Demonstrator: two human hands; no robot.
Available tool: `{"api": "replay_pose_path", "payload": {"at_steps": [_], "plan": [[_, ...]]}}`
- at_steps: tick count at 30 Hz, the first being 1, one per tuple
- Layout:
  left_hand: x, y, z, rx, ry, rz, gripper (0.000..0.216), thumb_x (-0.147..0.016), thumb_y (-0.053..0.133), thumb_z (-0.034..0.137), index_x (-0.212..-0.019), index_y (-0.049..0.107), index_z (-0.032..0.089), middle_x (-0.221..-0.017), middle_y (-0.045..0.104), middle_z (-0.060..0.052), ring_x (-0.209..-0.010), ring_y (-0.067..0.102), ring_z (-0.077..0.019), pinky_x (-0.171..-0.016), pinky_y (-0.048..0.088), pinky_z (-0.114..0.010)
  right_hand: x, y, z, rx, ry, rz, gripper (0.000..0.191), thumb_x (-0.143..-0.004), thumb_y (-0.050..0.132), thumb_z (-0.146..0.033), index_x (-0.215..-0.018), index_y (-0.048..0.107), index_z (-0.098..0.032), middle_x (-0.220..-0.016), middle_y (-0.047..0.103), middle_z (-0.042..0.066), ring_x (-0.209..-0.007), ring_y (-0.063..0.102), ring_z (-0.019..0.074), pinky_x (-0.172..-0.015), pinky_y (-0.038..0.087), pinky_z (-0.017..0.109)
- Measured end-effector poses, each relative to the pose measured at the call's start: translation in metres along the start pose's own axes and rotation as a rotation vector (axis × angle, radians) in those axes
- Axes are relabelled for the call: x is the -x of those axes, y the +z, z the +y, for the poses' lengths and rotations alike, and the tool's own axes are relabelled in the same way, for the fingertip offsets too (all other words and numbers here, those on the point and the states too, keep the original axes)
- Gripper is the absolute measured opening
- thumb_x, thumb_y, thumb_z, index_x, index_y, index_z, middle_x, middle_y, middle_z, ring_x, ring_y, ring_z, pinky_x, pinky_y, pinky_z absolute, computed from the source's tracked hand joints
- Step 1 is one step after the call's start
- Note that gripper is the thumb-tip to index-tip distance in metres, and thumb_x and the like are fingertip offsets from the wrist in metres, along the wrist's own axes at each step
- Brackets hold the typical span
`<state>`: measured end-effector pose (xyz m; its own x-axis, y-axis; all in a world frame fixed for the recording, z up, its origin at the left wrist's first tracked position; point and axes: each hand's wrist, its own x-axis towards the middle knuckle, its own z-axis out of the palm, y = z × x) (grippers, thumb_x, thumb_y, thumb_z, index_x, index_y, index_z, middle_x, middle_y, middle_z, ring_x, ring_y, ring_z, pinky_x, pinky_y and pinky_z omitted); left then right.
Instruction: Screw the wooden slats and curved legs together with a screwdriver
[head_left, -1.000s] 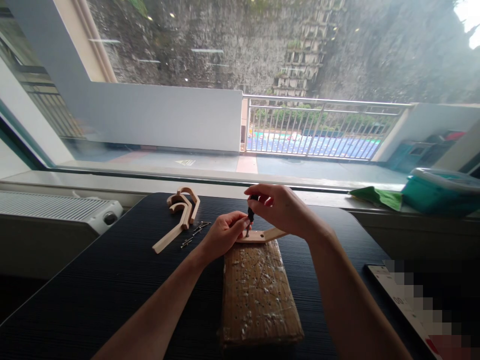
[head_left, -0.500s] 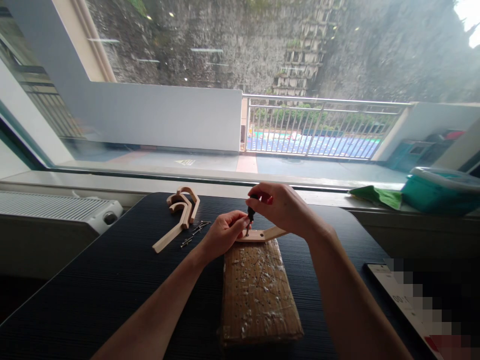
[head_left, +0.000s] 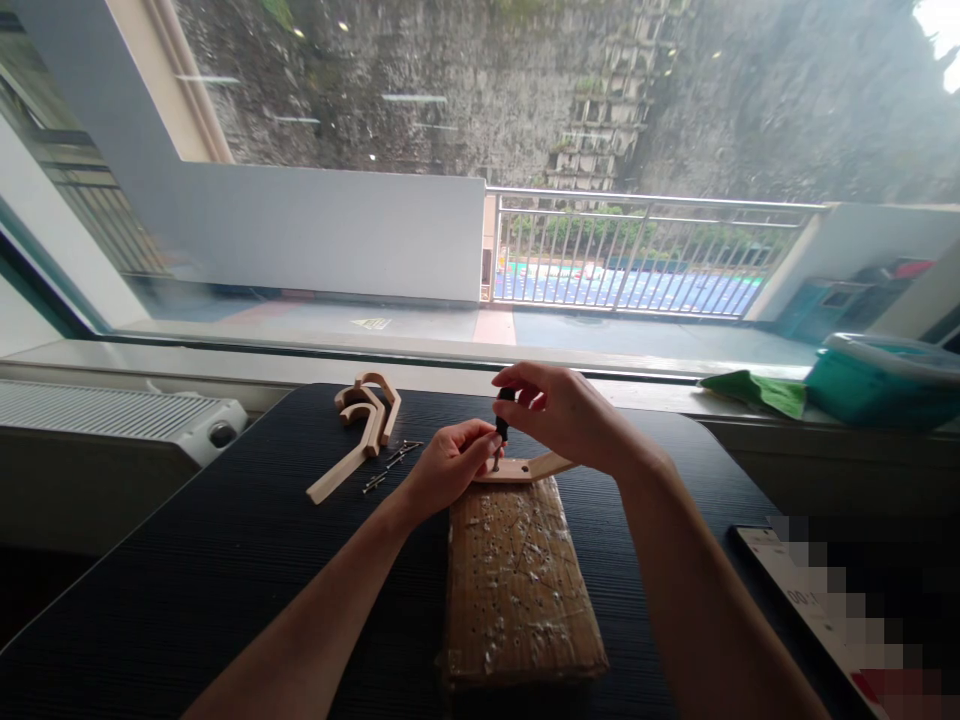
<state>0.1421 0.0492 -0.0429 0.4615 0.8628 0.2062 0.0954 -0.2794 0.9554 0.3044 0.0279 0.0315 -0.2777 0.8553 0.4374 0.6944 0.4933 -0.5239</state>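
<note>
My right hand [head_left: 551, 400] grips the black handle of a screwdriver [head_left: 504, 412] from above, its fingers curled around the top. The tool stands nearly upright over a hole in a pale wooden hook piece [head_left: 514, 470]. My left hand [head_left: 457, 455] is closed in a pinch at the tool's lower end, where a screw [head_left: 496, 463] sits in the hole; whether the fingertips hold the shaft or the screw is hidden. A second, dark hole shows to the right. Beneath the wooden piece lies a brown block [head_left: 521, 580] wrapped in clear film and pitted with holes.
Several loose wooden hooks [head_left: 367, 425] lie on the black table [head_left: 225, 560] at the left, beside several screws [head_left: 394, 462]. A device with a pale screen [head_left: 799, 600] rests at the right. A green cloth [head_left: 757, 392] and a teal tub [head_left: 877, 380] sit on the windowsill.
Both hands keep their places on the screwdriver and its lower end. The view has shifted very slightly; nothing else has visibly moved.
</note>
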Motion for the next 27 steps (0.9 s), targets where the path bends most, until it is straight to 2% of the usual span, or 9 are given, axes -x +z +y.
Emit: {"api": "replay_pose_path", "payload": {"at_steps": [4, 8, 12, 18, 21, 25, 27], "plan": [[-0.0004, -0.0003, -0.002, 0.004, -0.001, -0.002, 0.029, -0.081, 0.05, 0.04, -0.075, 0.058, 0.014, -0.055, 0.046, 0.004, -0.051, 0.041, -0.0079, -0.051, 0.032, -0.02, 0.0006, 0.0002, 0.0008, -0.044, -0.021, -0.033, 0.026, -0.081, 0.051, -0.028, -0.1, 0.068, -0.021, -0.079, 0.067, 0.002, -0.07, 0.059, 0.0131, -0.066, 0.044, 0.027], [-0.0003, -0.0004, -0.0019, 0.004, 0.0, -0.003, 0.028, -0.081, 0.05, 0.039, -0.075, 0.058, 0.013, -0.055, 0.047, 0.004, -0.051, 0.041, -0.0076, -0.051, 0.032, -0.02, -0.0014, 0.0008, 0.0013, 0.043, -0.003, 0.016, 0.021, -0.079, 0.056, -0.033, -0.089, 0.068, -0.019, -0.071, 0.065, 0.001, -0.062, 0.055, 0.0117, -0.057, 0.041, 0.026], [-0.0002, 0.0003, -0.0013, 0.001, 0.005, -0.002, 0.028, -0.081, 0.05, 0.04, -0.076, 0.058, 0.013, -0.055, 0.047, 0.004, -0.051, 0.04, -0.0075, -0.051, 0.032, -0.019, -0.0024, 0.0018, 0.0009, 0.132, 0.036, 0.056, 0.024, -0.076, 0.059, -0.041, -0.08, 0.065, -0.018, -0.066, 0.062, 0.001, -0.056, 0.051, 0.0112, -0.049, 0.036, 0.025], [-0.0007, 0.0006, -0.0027, 0.012, -0.005, -0.01, 0.028, -0.08, 0.05, 0.04, -0.078, 0.057, 0.013, -0.055, 0.046, 0.004, -0.052, 0.04, -0.0082, -0.051, 0.031, -0.02, 0.0006, -0.0001, 0.0012, 0.007, -0.014, -0.025, 0.028, -0.08, 0.052, -0.028, -0.102, 0.067, -0.021, -0.078, 0.067, 0.002, -0.068, 0.058, 0.0126, -0.064, 0.043, 0.027], [-0.0001, 0.0002, -0.003, 0.005, -0.003, -0.014, 0.027, -0.08, 0.051, 0.039, -0.077, 0.057, 0.013, -0.055, 0.046, 0.004, -0.052, 0.04, -0.0078, -0.051, 0.031, -0.02, 0.0005, -0.0009, 0.0012, 0.011, -0.014, -0.034, 0.024, -0.08, 0.053, -0.03, -0.096, 0.068, -0.021, -0.074, 0.066, 0.001, -0.066, 0.058, 0.0123, -0.061, 0.042, 0.026], [0.0007, -0.0001, -0.004, -0.011, 0.007, -0.011, 0.026, -0.08, 0.052, 0.038, -0.078, 0.058, 0.013, -0.055, 0.046, 0.005, -0.051, 0.04, -0.0072, -0.052, 0.031, -0.019, -0.0013, 0.0005, 0.0003, 0.114, 0.022, 0.026, 0.02, -0.076, 0.058, -0.036, -0.082, 0.066, -0.019, -0.066, 0.062, 0.0, -0.056, 0.05, 0.0105, -0.051, 0.036, 0.025], [0.0006, -0.0002, -0.0051, -0.009, 0.009, -0.013, 0.025, -0.081, 0.052, 0.037, -0.079, 0.058, 0.013, -0.055, 0.046, 0.005, -0.051, 0.04, -0.0071, -0.052, 0.031, -0.019, -0.0016, 0.0013, -0.0002, 0.143, 0.032, 0.035, 0.021, -0.076, 0.059, -0.038, -0.081, 0.066, -0.018, -0.066, 0.061, 0.0, -0.055, 0.049, 0.0103, -0.05, 0.035, 0.025]]}}
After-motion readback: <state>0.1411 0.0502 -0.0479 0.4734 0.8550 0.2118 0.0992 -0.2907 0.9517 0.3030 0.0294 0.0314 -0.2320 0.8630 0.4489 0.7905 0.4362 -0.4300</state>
